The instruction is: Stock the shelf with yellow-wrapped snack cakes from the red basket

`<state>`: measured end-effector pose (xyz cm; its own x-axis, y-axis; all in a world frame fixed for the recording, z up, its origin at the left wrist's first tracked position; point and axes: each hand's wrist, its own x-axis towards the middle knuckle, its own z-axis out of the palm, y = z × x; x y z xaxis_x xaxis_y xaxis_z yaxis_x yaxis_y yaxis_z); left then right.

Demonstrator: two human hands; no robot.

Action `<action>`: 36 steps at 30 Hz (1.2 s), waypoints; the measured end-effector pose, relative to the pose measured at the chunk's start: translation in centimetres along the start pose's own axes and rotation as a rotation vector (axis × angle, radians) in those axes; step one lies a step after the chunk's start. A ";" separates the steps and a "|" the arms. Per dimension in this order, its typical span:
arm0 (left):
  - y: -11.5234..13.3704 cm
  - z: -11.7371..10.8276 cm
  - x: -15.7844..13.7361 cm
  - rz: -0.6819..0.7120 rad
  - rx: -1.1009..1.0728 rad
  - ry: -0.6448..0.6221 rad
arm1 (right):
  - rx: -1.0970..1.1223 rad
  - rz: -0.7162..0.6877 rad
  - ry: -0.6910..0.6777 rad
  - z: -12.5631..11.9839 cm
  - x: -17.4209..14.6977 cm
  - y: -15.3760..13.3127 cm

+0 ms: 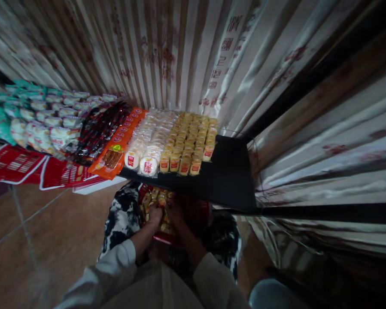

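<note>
On my lap sits a red package (167,238) with small yellow-wrapped snacks (154,195) inside it. My left hand (155,213) reaches into this package, its fingers curled closed among the snacks. Close beside it, my right hand (174,210) is also in the package with bent fingers. What either hand grips is too dark and small to make out. In front of my knees, rows of similar yellow-wrapped snacks (189,143) stand on a black shelf (233,167).
Left of the yellow rows are round white wrapped crackers (148,165), an orange snack bag (117,143), dark red packets (98,126) and green-and-white packets (38,111). Red bags (22,167) hang below the shelf edge. Pleated curtains (180,51) rise behind and to the right.
</note>
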<state>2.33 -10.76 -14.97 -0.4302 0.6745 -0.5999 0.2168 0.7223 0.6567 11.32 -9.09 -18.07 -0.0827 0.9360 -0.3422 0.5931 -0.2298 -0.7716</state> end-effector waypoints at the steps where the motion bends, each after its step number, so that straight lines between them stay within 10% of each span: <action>1: 0.1 -0.1 -0.4 0.018 0.007 0.011 | 0.004 0.013 0.013 -0.3 -0.4 -0.1; 19: 7.5 1.1 -9.5 0.698 -0.039 0.024 | 0.140 -0.271 0.398 -12.1 -6.2 -2.5; 36: 17.9 8.2 -8.1 0.675 -0.218 -0.186 | 0.097 -0.249 0.636 -20.4 4.9 -3.7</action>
<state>16.86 -2.03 -2.06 -0.1043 0.9907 -0.0873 0.1943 0.1064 0.9752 25.05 1.82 -5.93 0.2961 0.9319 0.2096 0.5402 0.0175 -0.8414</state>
